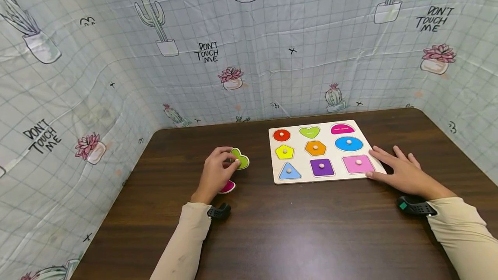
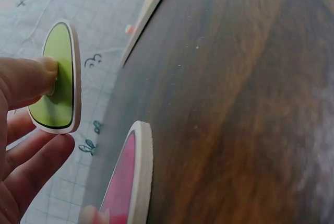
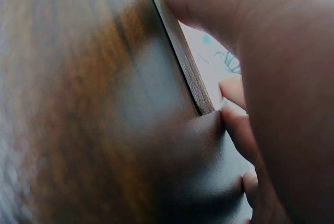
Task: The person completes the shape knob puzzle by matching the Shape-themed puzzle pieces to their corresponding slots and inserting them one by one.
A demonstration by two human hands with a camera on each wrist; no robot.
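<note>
My left hand pinches a green heart puzzle piece by its knob, thumb against the face. In the left wrist view the heart stands tilted nearly edge-on. Just below that hand lies a magenta piece, partly covered by it in the head view. My right hand rests at the right edge of the wooden puzzle board, fingers spread, thumb at the near right corner. Seven knobbed pieces would exceed counting, so several sit in the board; its heart recess and half-round recess hold no knobbed piece.
A dark brown table carries everything. Behind it and at both sides hangs a pale grid-patterned cloth printed with cacti. Dark bands circle both wrists over beige sleeves.
</note>
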